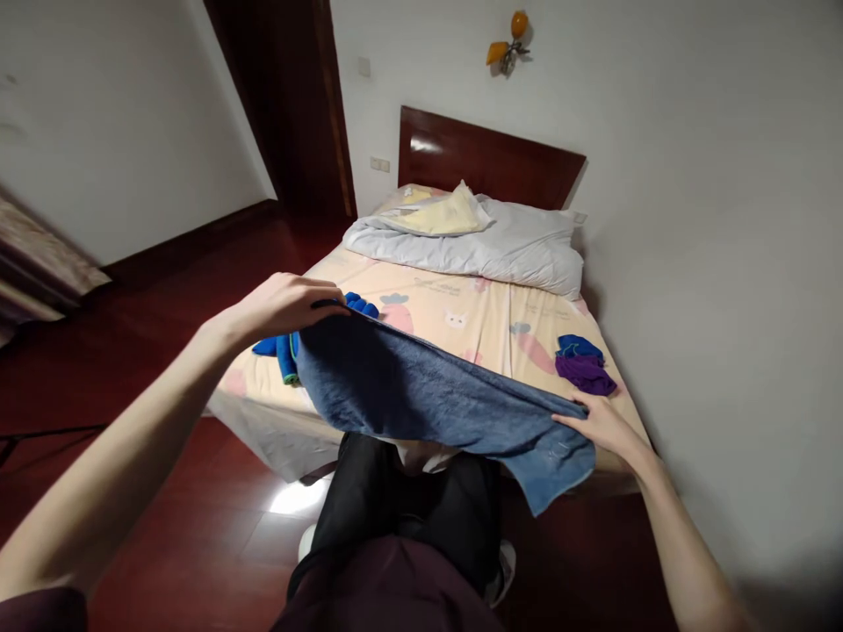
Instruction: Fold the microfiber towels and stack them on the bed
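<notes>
A blue-grey towel is stretched between my two hands, its lower edge hanging over the near edge of the bed. My left hand pinches its upper left corner. At the upper right corner, my right hand grips the cloth between thumb and fingers. Bright blue rolled cloths with a green edge lie on the bed, partly hidden behind the towel and my left hand. Beyond my right hand, a crumpled purple cloth rests against a blue cloth.
The bed has a carrot-patterned sheet. A white quilt and a pale yellow cloth lie near the dark headboard. A wall runs along the right side, and a curtain hangs at the far left.
</notes>
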Demonstrator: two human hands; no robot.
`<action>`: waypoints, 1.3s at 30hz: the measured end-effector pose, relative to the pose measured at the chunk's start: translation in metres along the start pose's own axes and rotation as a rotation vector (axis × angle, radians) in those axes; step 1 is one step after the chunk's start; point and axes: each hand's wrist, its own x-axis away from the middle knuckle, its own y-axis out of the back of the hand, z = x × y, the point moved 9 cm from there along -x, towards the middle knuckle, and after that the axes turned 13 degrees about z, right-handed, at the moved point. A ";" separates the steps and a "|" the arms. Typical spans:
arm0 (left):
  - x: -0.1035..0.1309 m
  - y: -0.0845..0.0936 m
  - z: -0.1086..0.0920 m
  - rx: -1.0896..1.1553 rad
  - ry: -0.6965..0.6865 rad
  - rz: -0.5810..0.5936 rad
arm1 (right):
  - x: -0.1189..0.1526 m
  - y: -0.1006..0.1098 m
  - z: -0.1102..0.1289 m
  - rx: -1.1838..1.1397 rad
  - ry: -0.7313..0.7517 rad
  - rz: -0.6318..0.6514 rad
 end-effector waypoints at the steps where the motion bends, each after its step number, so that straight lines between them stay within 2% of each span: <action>1: -0.002 0.000 0.001 -0.023 -0.009 0.029 | 0.001 0.009 -0.001 0.028 -0.002 -0.031; 5: -0.004 0.008 0.006 -0.009 0.022 0.007 | 0.011 0.037 -0.002 0.083 0.002 -0.101; 9: 0.001 0.013 0.008 0.053 0.042 -0.052 | 0.022 0.044 0.001 0.060 0.030 -0.062; 12: 0.004 0.011 0.019 0.089 0.082 -0.073 | 0.032 0.050 0.002 0.083 0.027 -0.089; 17: 0.010 0.010 0.041 0.149 0.139 -0.103 | 0.057 0.071 -0.011 0.140 -0.076 -0.252; 20: 0.016 0.012 0.050 0.201 0.185 -0.109 | 0.070 0.077 -0.020 0.036 -0.114 -0.224; 26: 0.038 0.008 0.084 0.328 0.466 -0.010 | 0.090 0.084 -0.034 -0.278 -0.157 -0.110; 31: 0.041 -0.002 0.086 0.443 0.458 0.076 | 0.095 0.099 -0.049 -0.234 -0.178 -0.159; 33: 0.036 -0.004 0.086 0.415 0.467 0.044 | 0.092 0.109 -0.052 -0.104 -0.194 -0.222; 35: 0.029 -0.002 0.087 0.352 0.482 -0.048 | 0.091 0.119 -0.051 0.049 -0.206 -0.305; 39: 0.025 0.004 0.078 0.305 0.409 -0.249 | 0.095 0.130 -0.047 0.266 -0.234 -0.446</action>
